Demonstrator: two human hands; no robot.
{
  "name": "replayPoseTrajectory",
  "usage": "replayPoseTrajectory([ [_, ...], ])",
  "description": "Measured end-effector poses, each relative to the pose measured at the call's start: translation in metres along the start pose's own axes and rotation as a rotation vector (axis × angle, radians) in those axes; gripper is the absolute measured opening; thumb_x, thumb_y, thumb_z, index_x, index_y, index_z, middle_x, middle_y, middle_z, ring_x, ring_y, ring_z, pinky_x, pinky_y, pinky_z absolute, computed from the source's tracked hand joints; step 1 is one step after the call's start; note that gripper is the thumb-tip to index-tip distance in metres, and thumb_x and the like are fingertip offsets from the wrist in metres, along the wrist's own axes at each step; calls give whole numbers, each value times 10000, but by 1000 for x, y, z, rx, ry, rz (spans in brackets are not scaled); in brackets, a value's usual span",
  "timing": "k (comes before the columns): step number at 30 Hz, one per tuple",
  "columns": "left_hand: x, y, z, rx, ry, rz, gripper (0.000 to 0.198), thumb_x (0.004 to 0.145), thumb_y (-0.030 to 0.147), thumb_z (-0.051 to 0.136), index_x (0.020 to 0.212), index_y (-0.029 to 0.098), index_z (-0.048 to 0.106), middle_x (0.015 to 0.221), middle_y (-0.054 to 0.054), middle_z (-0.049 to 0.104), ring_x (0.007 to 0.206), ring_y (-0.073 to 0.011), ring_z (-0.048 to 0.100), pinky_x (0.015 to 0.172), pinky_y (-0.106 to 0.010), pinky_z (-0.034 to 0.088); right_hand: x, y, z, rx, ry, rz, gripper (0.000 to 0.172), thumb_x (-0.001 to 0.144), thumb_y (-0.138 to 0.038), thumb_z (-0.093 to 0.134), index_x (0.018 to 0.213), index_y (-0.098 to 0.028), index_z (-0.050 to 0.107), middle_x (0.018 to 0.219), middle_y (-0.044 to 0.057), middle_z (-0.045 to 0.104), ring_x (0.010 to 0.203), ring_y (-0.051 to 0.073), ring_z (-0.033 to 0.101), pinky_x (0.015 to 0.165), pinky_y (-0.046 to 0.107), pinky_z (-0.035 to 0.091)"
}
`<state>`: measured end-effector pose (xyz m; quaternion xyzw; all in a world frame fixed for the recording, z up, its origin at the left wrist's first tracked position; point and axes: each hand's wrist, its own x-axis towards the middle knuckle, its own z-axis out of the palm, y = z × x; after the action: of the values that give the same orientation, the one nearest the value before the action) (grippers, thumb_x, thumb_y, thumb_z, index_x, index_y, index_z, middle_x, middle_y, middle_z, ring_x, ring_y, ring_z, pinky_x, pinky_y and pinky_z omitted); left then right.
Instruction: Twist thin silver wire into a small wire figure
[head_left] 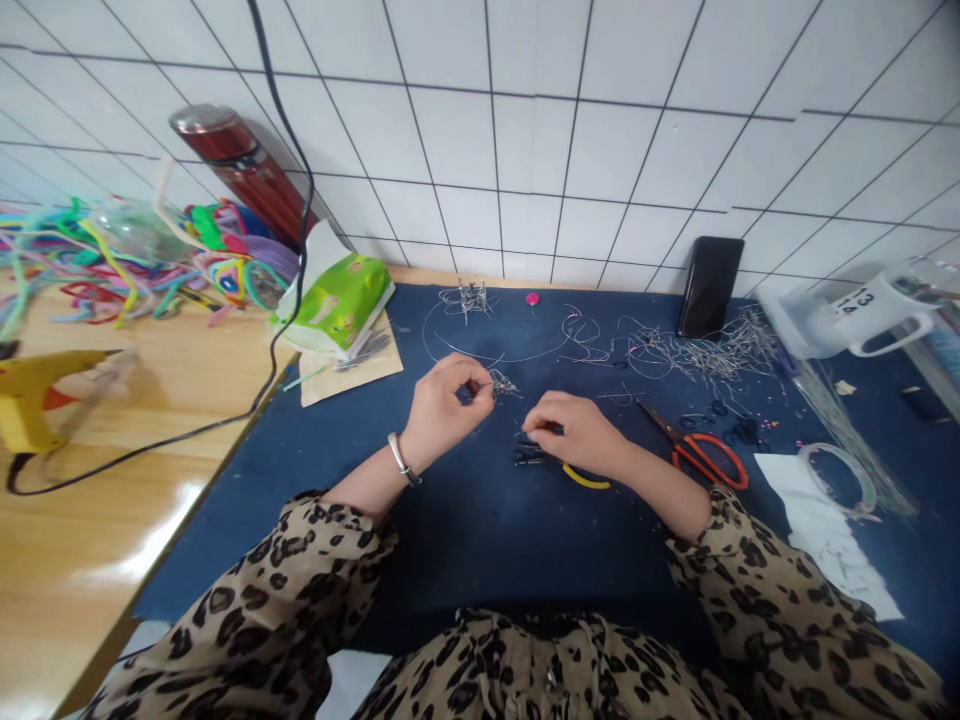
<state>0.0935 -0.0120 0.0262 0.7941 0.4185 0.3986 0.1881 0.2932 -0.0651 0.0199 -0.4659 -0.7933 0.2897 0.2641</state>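
Note:
My left hand (448, 408), with a silver bracelet (403, 460) on the wrist, is closed in a pinch over the middle of the dark blue mat (465, 540). At its fingertips is a small tangled bundle of thin silver wire (505, 384). My right hand (574, 432) is also pinched shut, a little to the right and lower. Whatever lies between its fingertips is too small to make out. Under and beside that hand lie pliers with yellow handles (586, 480), partly covered. Scissors with orange handles (709, 458) rest right of my right wrist.
Behind my hands are a wire frame (474, 298), a pink round piece (532, 298) and a heap of loose wires (705, 352). A phone (711, 288) leans on the wall near a white mug (855, 312). Left are a tissue pack (341, 300), a glue gun (34, 395) and a black cord (262, 395).

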Motion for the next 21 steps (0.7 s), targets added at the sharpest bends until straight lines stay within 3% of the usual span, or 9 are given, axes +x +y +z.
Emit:
replayPoseTrajectory([
  [3, 1, -2, 0, -25, 10, -32, 115, 670, 57, 532, 663, 156, 590, 710, -10, 584, 677, -124, 532, 675, -271, 449, -3, 1, 0, -125, -231, -127, 118, 769, -181, 618, 871, -207, 670, 840, 27, 590, 821, 150, 545, 763, 282, 404],
  [6, 0, -4, 2, -45, 1, -44, 128, 659, 47, 526, 653, 158, 590, 707, -10, 587, 676, -124, 528, 670, -275, 444, -5, 4, 6, -232, -243, -166, 148, 735, -225, 672, 883, -211, 677, 870, 48, 590, 873, 186, 532, 814, 335, 388],
  [10, -2, -6, 6, -60, -17, -34, 129, 662, 47, 527, 655, 162, 587, 705, -11, 590, 680, -126, 531, 676, -281, 448, -5, 7, 14, -227, -201, -172, 36, 751, -213, 641, 763, -211, 675, 836, 40, 585, 845, 179, 527, 802, 336, 385],
  [15, -3, -6, 8, -71, -36, -9, 124, 677, 54, 535, 680, 162, 597, 719, -14, 597, 695, -128, 539, 685, -279, 454, -4, 3, 18, -79, -87, -157, 96, 724, -112, 578, 676, -188, 613, 814, 33, 586, 817, 163, 538, 790, 324, 409],
  [19, -5, -2, 9, -88, -81, 11, 117, 684, 57, 542, 678, 161, 595, 731, -18, 603, 702, -130, 549, 683, -273, 461, -5, -4, 11, 217, 170, -63, 126, 664, -53, 527, 629, -172, 501, 944, 61, 596, 899, 176, 566, 778, 320, 451],
  [21, -6, 1, 9, -94, -98, 18, 117, 692, 60, 541, 689, 162, 599, 735, -19, 601, 700, -130, 550, 678, -270, 461, -6, -6, 6, 456, 200, 11, 138, 665, -54, 492, 619, -173, 442, 975, 68, 602, 880, 174, 598, 704, 303, 486],
])
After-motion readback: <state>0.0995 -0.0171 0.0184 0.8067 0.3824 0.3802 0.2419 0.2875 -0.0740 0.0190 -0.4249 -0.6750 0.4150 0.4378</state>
